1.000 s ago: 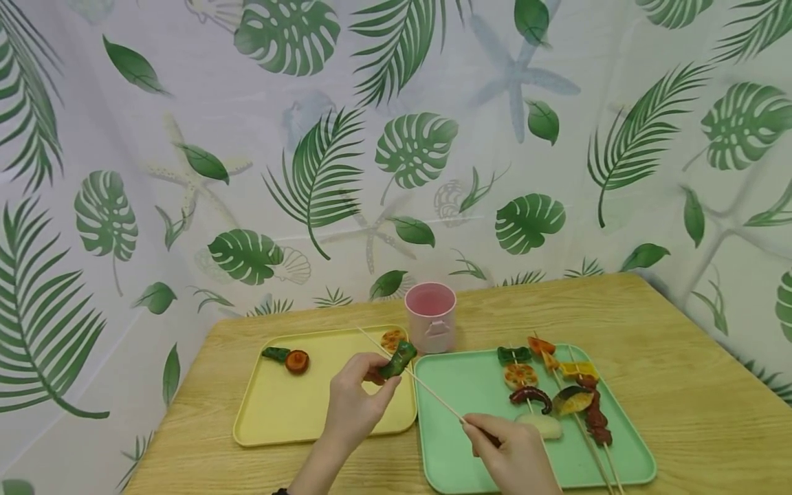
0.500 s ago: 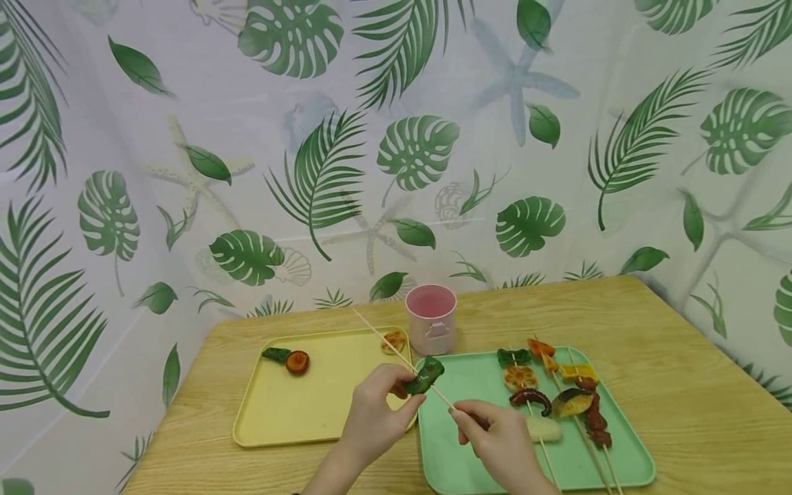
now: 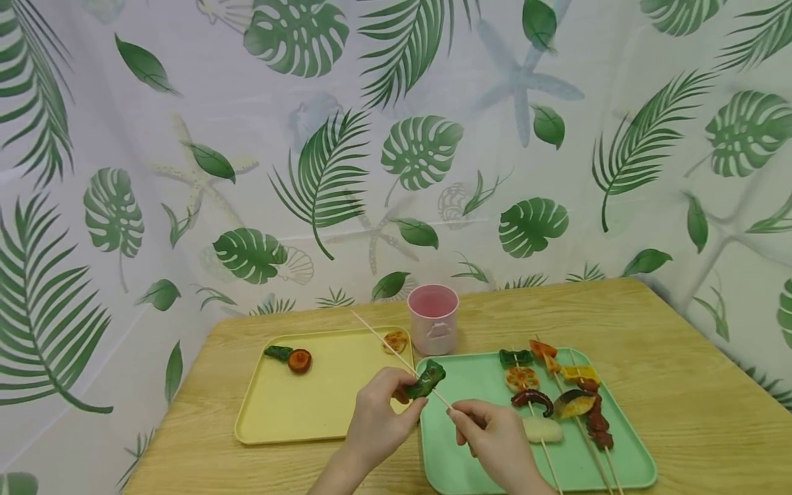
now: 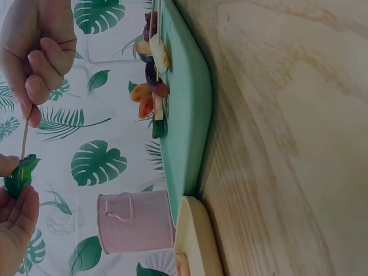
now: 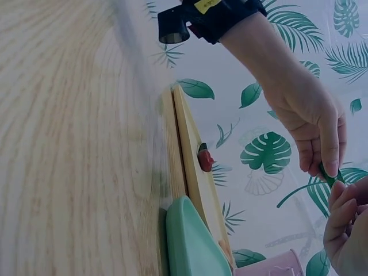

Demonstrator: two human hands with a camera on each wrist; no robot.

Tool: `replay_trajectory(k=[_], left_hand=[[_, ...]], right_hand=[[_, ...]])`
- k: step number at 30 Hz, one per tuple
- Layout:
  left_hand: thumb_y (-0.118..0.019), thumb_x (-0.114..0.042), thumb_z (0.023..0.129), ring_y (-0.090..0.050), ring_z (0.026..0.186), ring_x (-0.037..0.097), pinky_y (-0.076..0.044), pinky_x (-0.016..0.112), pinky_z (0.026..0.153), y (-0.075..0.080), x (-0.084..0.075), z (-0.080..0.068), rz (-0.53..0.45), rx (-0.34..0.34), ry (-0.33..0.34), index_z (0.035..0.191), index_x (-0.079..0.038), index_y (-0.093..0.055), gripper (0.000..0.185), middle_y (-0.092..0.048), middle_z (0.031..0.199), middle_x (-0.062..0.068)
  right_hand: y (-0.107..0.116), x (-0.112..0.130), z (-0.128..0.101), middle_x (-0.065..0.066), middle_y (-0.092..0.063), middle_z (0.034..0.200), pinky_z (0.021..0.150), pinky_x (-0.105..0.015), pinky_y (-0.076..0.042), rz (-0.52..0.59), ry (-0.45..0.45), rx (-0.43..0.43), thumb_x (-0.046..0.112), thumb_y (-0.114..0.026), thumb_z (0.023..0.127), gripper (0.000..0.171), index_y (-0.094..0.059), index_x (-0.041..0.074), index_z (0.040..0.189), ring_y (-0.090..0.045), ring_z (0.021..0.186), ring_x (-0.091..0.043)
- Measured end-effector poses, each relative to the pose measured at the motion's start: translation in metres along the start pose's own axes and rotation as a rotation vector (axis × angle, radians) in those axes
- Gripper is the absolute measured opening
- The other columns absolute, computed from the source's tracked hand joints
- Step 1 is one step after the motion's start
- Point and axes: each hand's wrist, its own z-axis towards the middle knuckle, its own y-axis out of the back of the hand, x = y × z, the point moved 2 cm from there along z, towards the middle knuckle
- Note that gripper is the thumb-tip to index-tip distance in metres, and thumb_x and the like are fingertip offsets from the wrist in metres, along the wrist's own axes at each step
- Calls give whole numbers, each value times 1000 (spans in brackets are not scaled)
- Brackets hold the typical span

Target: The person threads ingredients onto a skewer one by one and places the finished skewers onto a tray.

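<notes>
Two hands on pepper skewer

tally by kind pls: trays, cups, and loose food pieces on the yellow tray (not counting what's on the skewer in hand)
Trays: 2, the yellow tray and the green tray
Cups: 1, the pink cup
Loose pieces on the yellow tray: 3, a green piece, a brown round piece, an orange slice
Total: 6

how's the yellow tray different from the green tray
The yellow tray lies on the left and holds only a few loose pieces. The green tray lies on the right and holds several loaded skewers. The yellow tray is mostly bare; the green tray's right half is crowded. Both are flat, rounded rectangles lying side by side on the wooden table.
</notes>
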Motion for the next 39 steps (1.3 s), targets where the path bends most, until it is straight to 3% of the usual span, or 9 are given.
replay_trajectory(k=[8,13,21,31,35,39], left_hand=[[-77,10,61,-56,64,12,-48,15,60,-5,5,-5,-24,36,12,85,-1,-59,32,-60,81,6],[-77,7,64,-55,64,11,-47,15,60,-8,2,-7,-30,76,47,86,-3,-60,30,-59,80,4],[-77,7,64,-54,61,10,-47,18,54,-8,1,-7,37,28,90,84,-4,-61,27,-58,78,3],[-77,8,63,-54,61,10,-46,14,56,-10,1,-7,34,5,73,83,-3,-60,29,-58,78,3],[-77,9,63,-54,60,10,-46,14,55,-15,-2,-7,20,2,91,82,-3,-60,28,-58,77,4],[-76,6,66,-54,59,9,-45,14,54,-16,-6,-4,39,54,200,80,-2,-61,23,-58,75,3]], right_hand=[[-2,-7,5,-1,-52,59,40,-19,-29,300,-135,191,12,-55,93,23,-64,-8,101,-34,42,-6],[-2,-7,8,0,-52,60,41,-20,-31,317,-166,199,14,-53,95,24,-63,-7,103,-35,42,-6],[-3,-7,8,0,-53,60,41,-20,-31,312,-158,204,11,-53,94,26,-62,-9,106,-35,42,-6],[-4,-9,8,-1,-53,59,41,-20,-32,260,-130,170,11,-55,93,24,-64,-8,103,-36,43,-7],[-1,-11,7,-2,-52,57,40,-22,-35,126,-66,125,11,-57,92,18,-67,-4,97,-39,42,-9],[-1,-11,6,0,-52,55,42,-25,-39,-68,64,52,9,-59,90,13,-70,2,91,-41,41,-10]])
